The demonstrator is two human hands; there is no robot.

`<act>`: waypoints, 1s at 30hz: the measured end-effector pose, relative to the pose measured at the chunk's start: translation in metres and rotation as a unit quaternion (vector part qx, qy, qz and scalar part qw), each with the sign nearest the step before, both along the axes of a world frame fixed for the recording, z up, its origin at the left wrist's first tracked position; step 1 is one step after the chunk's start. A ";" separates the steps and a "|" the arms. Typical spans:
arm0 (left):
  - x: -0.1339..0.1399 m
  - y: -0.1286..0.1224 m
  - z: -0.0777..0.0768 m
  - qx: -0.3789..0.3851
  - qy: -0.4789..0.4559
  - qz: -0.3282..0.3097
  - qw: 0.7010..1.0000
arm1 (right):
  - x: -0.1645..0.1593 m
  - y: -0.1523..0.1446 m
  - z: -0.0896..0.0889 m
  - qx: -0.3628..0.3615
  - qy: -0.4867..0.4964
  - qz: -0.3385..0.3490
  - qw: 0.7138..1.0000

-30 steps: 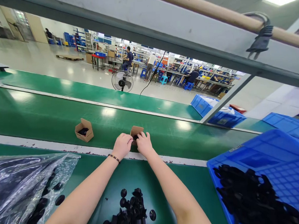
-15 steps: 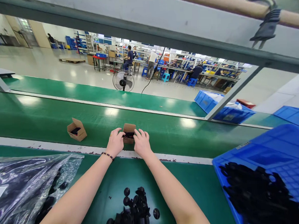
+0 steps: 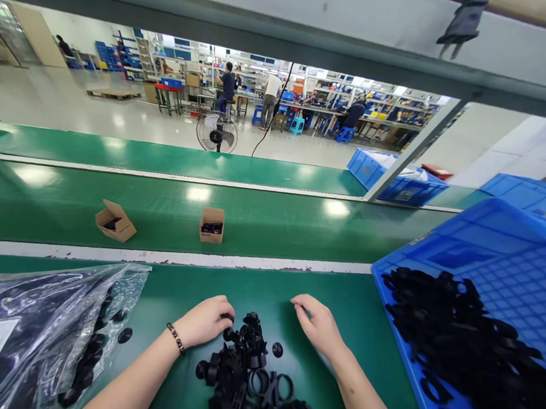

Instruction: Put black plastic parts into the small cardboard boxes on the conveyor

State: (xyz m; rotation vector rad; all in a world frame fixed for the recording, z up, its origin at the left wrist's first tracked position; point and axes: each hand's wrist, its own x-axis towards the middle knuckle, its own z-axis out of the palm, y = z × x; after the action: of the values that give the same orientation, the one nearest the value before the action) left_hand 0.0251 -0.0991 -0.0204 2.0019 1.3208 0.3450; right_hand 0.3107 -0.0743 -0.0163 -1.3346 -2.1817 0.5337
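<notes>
My left hand point(image 3: 207, 321), with a beaded bracelet on its wrist, is at the far end of a pile of black plastic parts point(image 3: 245, 360). Its fingers close on a small black round part point(image 3: 227, 317). Rings and small round caps make up much of the pile. My right hand point(image 3: 320, 325) hovers over the green bench to the right of the pile, fingers loosely bent, thumb apart, nothing visible in it. A loose black cap point(image 3: 277, 350) lies between pile and right hand. Beyond, an open cardboard box point(image 3: 212, 227) with dark contents stands on the green belt.
Another open cardboard box point(image 3: 115, 221) stands further left on the belt point(image 3: 162, 211). At left lies a clear plastic bag point(image 3: 54, 341) of black parts; at right, a blue crate point(image 3: 528, 287) holds black parts. A metal frame point(image 3: 292, 61) crosses overhead. People and a fan point(image 3: 217, 134) are beyond.
Both hands have left the cardboard box and come back toward me over the bench. My left hand has reached the black pile and closed on a part. The view has shifted slightly.
</notes>
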 end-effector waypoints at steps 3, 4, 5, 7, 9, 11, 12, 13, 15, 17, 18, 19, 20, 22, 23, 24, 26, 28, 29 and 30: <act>0.014 0.001 -0.006 0.034 0.028 -0.001 0.999 | 0.004 -0.018 -0.007 -0.042 0.007 -0.003 0.999; 0.019 0.003 -0.007 0.039 0.031 -0.001 0.999 | 0.004 -0.022 -0.008 -0.052 0.004 0.000 0.999; 0.023 0.004 -0.007 0.038 0.030 0.000 0.999 | 0.003 -0.026 -0.009 -0.060 -0.003 0.004 0.998; 0.031 0.008 -0.006 0.030 0.030 -0.001 0.999 | 0.001 -0.033 -0.005 -0.075 -0.025 0.011 0.997; 0.039 0.010 -0.006 0.030 0.036 -0.011 0.999 | -0.002 -0.039 0.001 -0.092 -0.059 0.025 0.994; 0.044 0.013 -0.006 0.045 0.045 -0.023 0.998 | -0.006 -0.046 0.008 -0.115 -0.091 0.043 0.988; 0.045 0.015 -0.006 0.052 0.048 -0.022 0.997 | -0.008 -0.049 0.010 -0.127 -0.103 0.055 0.985; 0.045 0.016 -0.006 0.054 0.050 -0.016 0.997 | -0.011 -0.052 0.012 -0.138 -0.113 0.068 0.982; 0.041 0.019 -0.006 0.035 0.044 0.011 0.998 | -0.016 -0.055 0.012 -0.156 -0.132 0.090 0.975; 0.035 0.022 -0.005 0.000 0.022 0.049 0.999 | -0.019 -0.056 0.012 -0.160 -0.150 0.097 0.971; 0.031 0.023 -0.005 -0.016 0.006 0.069 0.998 | -0.020 -0.057 0.012 -0.155 -0.156 0.089 0.972; 0.028 0.024 -0.005 -0.028 -0.014 0.086 0.996 | -0.020 -0.057 0.013 -0.146 -0.160 0.076 0.973; 0.026 0.026 -0.007 -0.038 -0.039 0.101 0.993 | -0.019 -0.058 0.015 -0.137 -0.164 0.065 0.975; 0.022 0.028 -0.011 -0.057 -0.107 0.124 0.985 | -0.017 -0.062 0.019 -0.131 -0.181 0.068 0.972; 0.021 0.029 -0.014 -0.067 -0.145 0.135 0.978 | -0.016 -0.065 0.021 -0.137 -0.196 0.085 0.967; 0.021 0.030 -0.018 -0.078 -0.181 0.148 0.969 | -0.016 -0.069 0.022 -0.147 -0.212 0.108 0.960; 0.021 0.032 -0.024 -0.097 -0.239 0.173 0.951 | -0.015 -0.075 0.022 -0.170 -0.244 0.143 0.944; 0.020 0.034 -0.028 -0.110 -0.275 0.190 0.936 | -0.015 -0.080 0.022 -0.184 -0.265 0.157 0.933; 0.019 0.035 -0.029 -0.110 -0.290 0.195 0.931 | -0.014 -0.081 0.023 -0.189 -0.270 0.160 0.931; 0.018 0.036 -0.029 -0.104 -0.303 0.199 0.926 | -0.014 -0.082 0.025 -0.193 -0.269 0.162 0.930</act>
State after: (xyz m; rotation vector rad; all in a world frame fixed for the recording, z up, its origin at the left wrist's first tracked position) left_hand 0.0434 -0.0632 -0.0498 1.2820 1.2719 0.8927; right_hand 0.2972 -0.1568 0.0087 -1.4504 -2.8956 0.8347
